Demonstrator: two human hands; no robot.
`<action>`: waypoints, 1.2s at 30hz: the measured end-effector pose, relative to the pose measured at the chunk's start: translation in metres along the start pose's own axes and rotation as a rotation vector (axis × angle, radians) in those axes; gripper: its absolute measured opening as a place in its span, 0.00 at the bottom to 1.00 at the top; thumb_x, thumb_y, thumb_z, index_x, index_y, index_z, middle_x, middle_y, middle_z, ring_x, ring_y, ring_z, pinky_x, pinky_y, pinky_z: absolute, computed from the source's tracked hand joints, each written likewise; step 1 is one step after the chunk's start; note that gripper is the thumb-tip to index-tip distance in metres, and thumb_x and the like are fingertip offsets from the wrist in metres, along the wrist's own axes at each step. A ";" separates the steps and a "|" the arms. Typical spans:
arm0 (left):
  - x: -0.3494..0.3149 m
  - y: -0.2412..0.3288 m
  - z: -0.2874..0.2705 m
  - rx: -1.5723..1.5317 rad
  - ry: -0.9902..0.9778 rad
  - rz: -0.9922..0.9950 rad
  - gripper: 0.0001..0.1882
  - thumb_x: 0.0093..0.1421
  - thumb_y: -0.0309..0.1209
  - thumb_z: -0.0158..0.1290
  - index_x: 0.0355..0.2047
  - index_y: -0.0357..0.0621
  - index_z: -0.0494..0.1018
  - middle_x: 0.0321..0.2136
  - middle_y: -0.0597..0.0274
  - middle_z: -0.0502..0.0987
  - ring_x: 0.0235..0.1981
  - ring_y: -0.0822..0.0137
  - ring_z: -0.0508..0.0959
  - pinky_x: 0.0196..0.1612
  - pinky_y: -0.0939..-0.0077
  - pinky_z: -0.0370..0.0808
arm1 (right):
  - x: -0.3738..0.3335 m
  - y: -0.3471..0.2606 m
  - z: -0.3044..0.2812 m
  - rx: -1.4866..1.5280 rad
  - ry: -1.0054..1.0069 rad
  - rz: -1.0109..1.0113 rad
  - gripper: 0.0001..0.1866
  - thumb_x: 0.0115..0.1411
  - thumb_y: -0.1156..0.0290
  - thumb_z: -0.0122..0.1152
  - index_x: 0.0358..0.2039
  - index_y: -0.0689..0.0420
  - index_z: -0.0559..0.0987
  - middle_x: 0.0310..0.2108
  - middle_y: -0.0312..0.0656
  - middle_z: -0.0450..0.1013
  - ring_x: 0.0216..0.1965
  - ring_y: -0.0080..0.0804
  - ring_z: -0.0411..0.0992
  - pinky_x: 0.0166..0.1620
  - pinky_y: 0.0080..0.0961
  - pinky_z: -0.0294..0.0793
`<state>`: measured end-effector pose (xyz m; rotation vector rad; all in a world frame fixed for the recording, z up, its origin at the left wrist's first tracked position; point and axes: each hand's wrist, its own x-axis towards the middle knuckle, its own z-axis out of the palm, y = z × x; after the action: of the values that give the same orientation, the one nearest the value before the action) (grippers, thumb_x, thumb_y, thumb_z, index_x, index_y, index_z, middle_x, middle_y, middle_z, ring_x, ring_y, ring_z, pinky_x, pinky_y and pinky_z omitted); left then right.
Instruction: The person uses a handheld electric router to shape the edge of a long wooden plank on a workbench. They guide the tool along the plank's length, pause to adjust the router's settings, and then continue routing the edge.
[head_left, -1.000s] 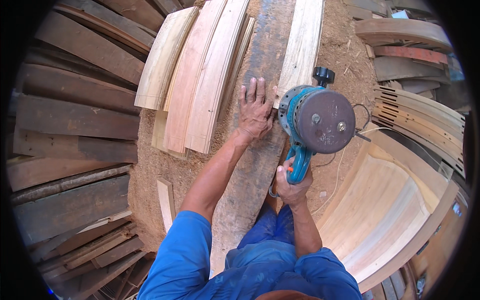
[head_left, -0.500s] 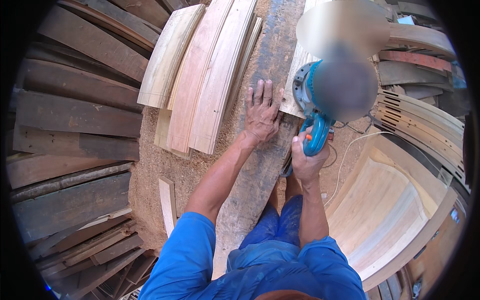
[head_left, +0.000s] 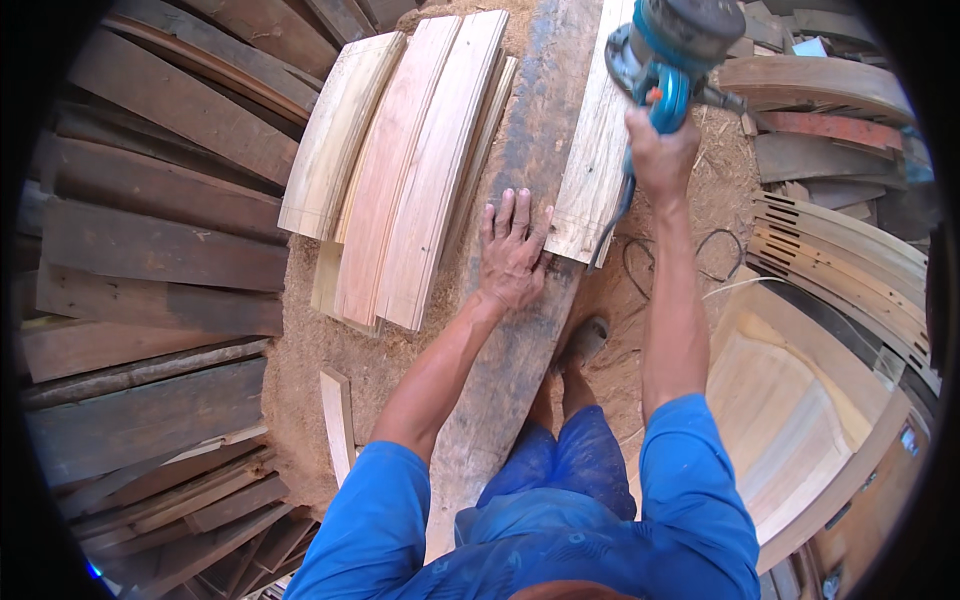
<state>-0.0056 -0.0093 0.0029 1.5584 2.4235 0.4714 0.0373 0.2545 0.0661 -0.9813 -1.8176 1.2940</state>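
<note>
My right hand [head_left: 664, 160] is wrapped round the teal handle of a power router [head_left: 688, 40] with a dark round motor housing. The router sits on the far part of a pale wooden board [head_left: 588, 190], and its black cord hangs down past the board's right edge. My left hand [head_left: 514, 262] lies palm down, fingers stretched out, on the worn plank bench [head_left: 505, 380]. Its fingertips are beside the near left corner of that board; whether they press on it I cannot tell.
Several curved, grooved boards [head_left: 425, 160] lie stacked on sawdust to the left. Dark planks [head_left: 160, 240] line the far left. At right are a curved wooden panel [head_left: 780, 420], slotted curved rails [head_left: 840, 270] and cord loops [head_left: 715, 240] on the floor.
My right hand has carried the router farther away along the board, and my arm is more stretched out. The left hand stays on the bench by the board's near end.
</note>
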 end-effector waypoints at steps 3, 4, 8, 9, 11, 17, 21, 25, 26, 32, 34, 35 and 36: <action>0.003 0.003 -0.004 0.013 -0.003 0.008 0.39 0.58 0.35 0.59 0.70 0.51 0.61 0.72 0.38 0.52 0.75 0.40 0.47 0.73 0.41 0.40 | 0.041 0.013 0.000 -0.010 0.095 -0.102 0.17 0.55 0.71 0.65 0.45 0.62 0.78 0.26 0.35 0.75 0.24 0.20 0.73 0.28 0.22 0.74; 0.003 0.003 -0.004 0.021 0.001 0.010 0.39 0.58 0.35 0.59 0.70 0.51 0.61 0.72 0.38 0.52 0.74 0.40 0.48 0.73 0.41 0.40 | 0.045 0.019 0.000 0.002 0.098 -0.130 0.18 0.55 0.70 0.65 0.45 0.62 0.78 0.26 0.35 0.75 0.24 0.20 0.73 0.28 0.22 0.74; 0.003 0.003 -0.004 0.021 0.003 -0.015 0.34 0.61 0.38 0.56 0.69 0.56 0.64 0.72 0.40 0.54 0.74 0.41 0.49 0.74 0.43 0.39 | 0.019 0.012 -0.003 0.001 0.067 -0.090 0.18 0.55 0.71 0.65 0.45 0.63 0.78 0.26 0.35 0.75 0.25 0.21 0.73 0.30 0.23 0.74; 0.003 0.004 -0.004 0.024 0.012 -0.017 0.34 0.61 0.39 0.55 0.69 0.57 0.64 0.72 0.40 0.54 0.74 0.41 0.49 0.74 0.43 0.39 | 0.003 0.005 -0.005 -0.017 0.042 -0.051 0.18 0.55 0.71 0.65 0.46 0.63 0.78 0.26 0.35 0.75 0.25 0.21 0.73 0.31 0.22 0.74; 0.004 0.003 -0.001 0.027 0.027 -0.011 0.33 0.62 0.40 0.55 0.69 0.58 0.64 0.72 0.41 0.54 0.74 0.41 0.49 0.74 0.43 0.39 | -0.036 -0.018 -0.011 -0.045 -0.007 -0.007 0.15 0.55 0.72 0.60 0.43 0.63 0.75 0.23 0.35 0.70 0.24 0.21 0.71 0.28 0.26 0.75; 0.004 -0.006 0.011 0.059 0.087 0.018 0.33 0.64 0.43 0.52 0.69 0.60 0.63 0.72 0.42 0.54 0.74 0.41 0.49 0.74 0.43 0.40 | -0.187 -0.043 -0.025 0.112 -0.048 0.075 0.10 0.55 0.74 0.63 0.37 0.58 0.72 0.25 0.34 0.68 0.23 0.23 0.70 0.29 0.27 0.72; 0.006 -0.010 0.016 0.071 0.100 0.046 0.34 0.64 0.45 0.52 0.70 0.61 0.62 0.72 0.42 0.54 0.74 0.41 0.49 0.73 0.43 0.40 | -0.288 -0.045 -0.035 0.125 -0.070 0.096 0.11 0.58 0.75 0.65 0.40 0.61 0.74 0.32 0.36 0.71 0.32 0.22 0.71 0.37 0.24 0.73; 0.007 -0.013 0.019 0.087 0.106 0.059 0.35 0.63 0.45 0.53 0.71 0.61 0.61 0.72 0.42 0.54 0.74 0.41 0.49 0.73 0.42 0.40 | -0.327 -0.052 -0.032 0.125 -0.101 0.160 0.11 0.58 0.76 0.64 0.40 0.61 0.73 0.30 0.37 0.72 0.32 0.25 0.71 0.42 0.29 0.73; 0.007 -0.013 0.019 0.096 0.105 0.059 0.35 0.63 0.45 0.53 0.71 0.61 0.61 0.72 0.42 0.54 0.74 0.41 0.49 0.73 0.42 0.40 | -0.325 -0.051 -0.032 0.123 -0.092 0.143 0.11 0.58 0.76 0.64 0.40 0.61 0.73 0.30 0.37 0.72 0.32 0.24 0.71 0.41 0.28 0.73; 0.003 -0.009 0.017 0.056 0.100 0.058 0.37 0.62 0.42 0.54 0.71 0.56 0.59 0.73 0.42 0.52 0.74 0.41 0.49 0.73 0.40 0.40 | -0.296 -0.052 -0.025 0.100 -0.055 0.091 0.10 0.59 0.77 0.63 0.40 0.62 0.73 0.29 0.36 0.72 0.32 0.24 0.71 0.40 0.26 0.73; 0.002 -0.009 0.017 0.054 0.108 0.056 0.36 0.63 0.43 0.53 0.71 0.56 0.59 0.73 0.42 0.52 0.74 0.41 0.49 0.73 0.40 0.40 | -0.275 -0.050 -0.024 0.077 -0.048 0.039 0.10 0.59 0.77 0.62 0.40 0.63 0.73 0.29 0.36 0.71 0.32 0.24 0.71 0.40 0.26 0.73; 0.001 -0.009 0.017 0.054 0.101 0.053 0.36 0.64 0.44 0.52 0.71 0.56 0.59 0.73 0.42 0.52 0.74 0.41 0.48 0.73 0.40 0.40 | -0.261 -0.054 -0.024 0.072 -0.079 0.043 0.10 0.59 0.77 0.62 0.40 0.63 0.73 0.29 0.36 0.71 0.32 0.22 0.71 0.39 0.26 0.73; 0.001 -0.008 0.016 0.054 0.093 0.051 0.36 0.64 0.44 0.52 0.72 0.56 0.59 0.73 0.42 0.52 0.74 0.41 0.48 0.73 0.41 0.39 | -0.247 -0.046 -0.020 0.071 -0.039 0.039 0.10 0.59 0.77 0.62 0.41 0.63 0.73 0.29 0.35 0.71 0.32 0.22 0.71 0.37 0.25 0.72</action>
<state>-0.0072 -0.0094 -0.0155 1.6588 2.4902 0.5026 0.1640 0.0373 0.0894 -0.9640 -1.7768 1.4005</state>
